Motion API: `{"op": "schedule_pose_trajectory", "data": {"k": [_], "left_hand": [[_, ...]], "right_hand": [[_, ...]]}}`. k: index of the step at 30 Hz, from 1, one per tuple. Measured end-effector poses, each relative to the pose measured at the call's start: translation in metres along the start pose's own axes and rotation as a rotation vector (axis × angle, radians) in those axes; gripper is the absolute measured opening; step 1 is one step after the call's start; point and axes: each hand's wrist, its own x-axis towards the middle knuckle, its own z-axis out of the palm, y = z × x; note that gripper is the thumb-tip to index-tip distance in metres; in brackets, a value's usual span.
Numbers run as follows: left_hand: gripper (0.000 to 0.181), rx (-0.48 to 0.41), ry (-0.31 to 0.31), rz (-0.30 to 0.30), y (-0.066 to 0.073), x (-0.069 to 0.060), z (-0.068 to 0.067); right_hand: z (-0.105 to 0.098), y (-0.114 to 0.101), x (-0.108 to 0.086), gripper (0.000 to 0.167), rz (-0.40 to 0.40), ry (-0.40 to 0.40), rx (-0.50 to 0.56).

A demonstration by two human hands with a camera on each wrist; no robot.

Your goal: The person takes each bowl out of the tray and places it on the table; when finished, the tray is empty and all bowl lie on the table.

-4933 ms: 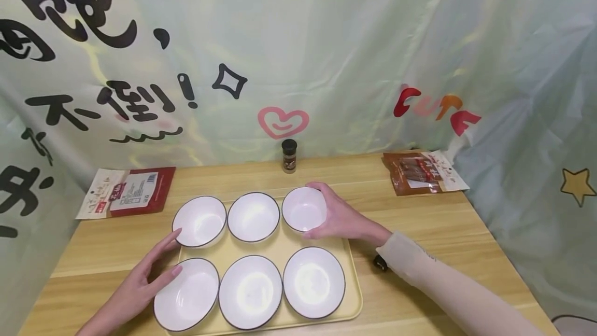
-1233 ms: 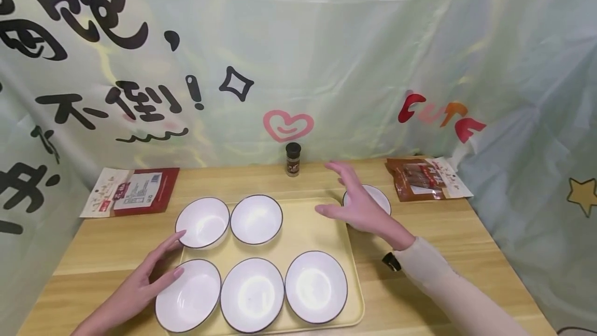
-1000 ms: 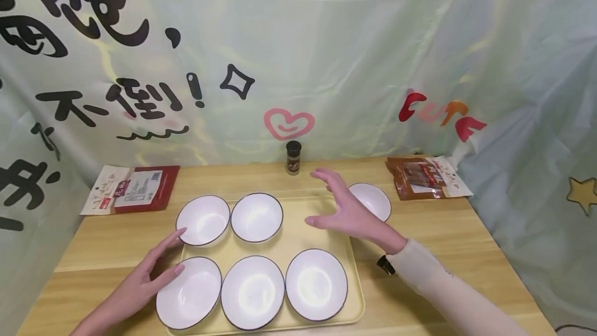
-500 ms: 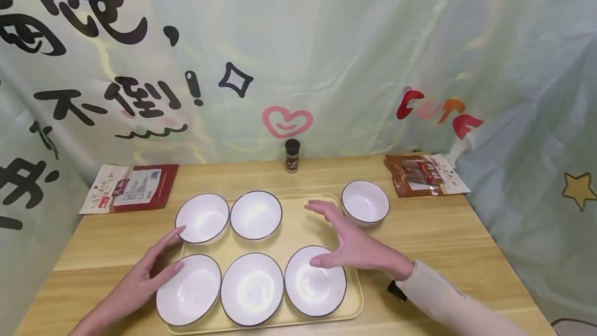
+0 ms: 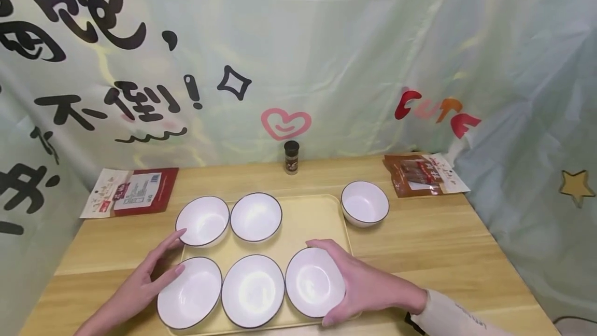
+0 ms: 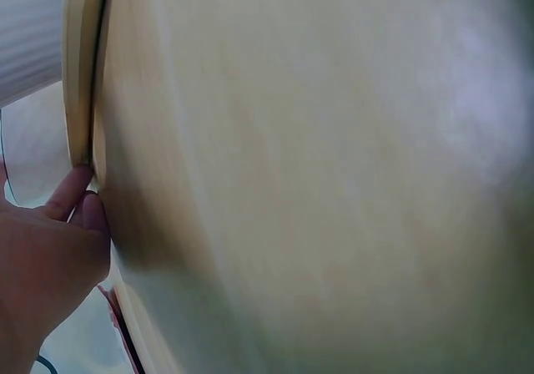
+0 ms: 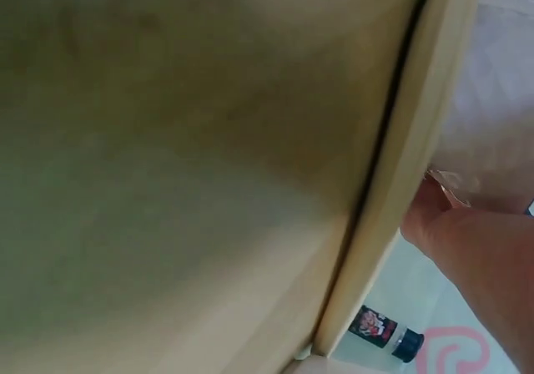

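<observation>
On a pale yellow tray (image 5: 305,219) stand several white bowls with dark rims. My right hand (image 5: 364,285) spans the front right bowl (image 5: 311,282), fingers at its far rim and thumb at its near rim. My left hand (image 5: 132,292) lies at the tray's left side, index fingertip on the back left bowl (image 5: 203,221) and thumb over the edge of the front left bowl (image 5: 188,294). Between them are a back middle bowl (image 5: 256,217) and a front middle bowl (image 5: 253,290). Another bowl (image 5: 365,204) sits on the table, right of the tray.
A black-capped spice jar (image 5: 291,157) stands at the back of the wooden table (image 5: 434,253). A red food packet (image 5: 130,192) lies back left, a brown one (image 5: 422,174) back right. A printed cloth (image 5: 345,56) hangs behind. Bare table lies right of the tray.
The back right bowl, first gripped on the tray, now sits on the table to the right. My right hand let go of it and came forward onto the front right bowl. Left hand stayed.
</observation>
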Motion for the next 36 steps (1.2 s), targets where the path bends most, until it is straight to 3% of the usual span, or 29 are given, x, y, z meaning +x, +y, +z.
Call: {"op": "schedule_pose_trajectory", "data": {"k": [9, 13, 16, 18, 23, 29, 33, 36], "left_hand": [[0.074, 0.001, 0.004, 0.012, -0.004, 0.004, 0.005], [0.074, -0.007, -0.002, 0.005, -0.004, 0.005, 0.005], [0.074, -0.007, -0.019, -0.044, -0.003, 0.004, 0.005], [0.074, -0.005, -0.034, -0.116, -0.002, 0.003, 0.005], [0.074, -0.030, -0.058, -0.203, 0.000, 0.002, 0.007], [0.072, -0.035, -0.040, -0.210, 0.001, 0.000, 0.005], [0.071, -0.029, -0.033, -0.173, 0.002, 0.002, 0.002], [0.073, -0.052, -0.053, -0.208, 0.004, 0.004, 0.001]], "right_hand": [[0.003, 0.005, -0.005, 0.128, -0.107, 0.018, -0.057], [0.004, 0.005, -0.004, 0.130, -0.097, 0.043, -0.102], [0.005, 0.005, -0.005, 0.131, -0.083, 0.054, -0.142], [0.005, 0.006, -0.006, 0.130, -0.089, 0.066, -0.166], [0.003, 0.006, -0.013, 0.126, -0.100, 0.132, -0.179], [0.000, -0.001, -0.018, 0.123, -0.065, 0.230, -0.149], [-0.006, -0.010, -0.024, 0.126, 0.021, 0.318, -0.152], [-0.014, -0.015, -0.029, 0.130, 0.035, 0.399, -0.171]]}}
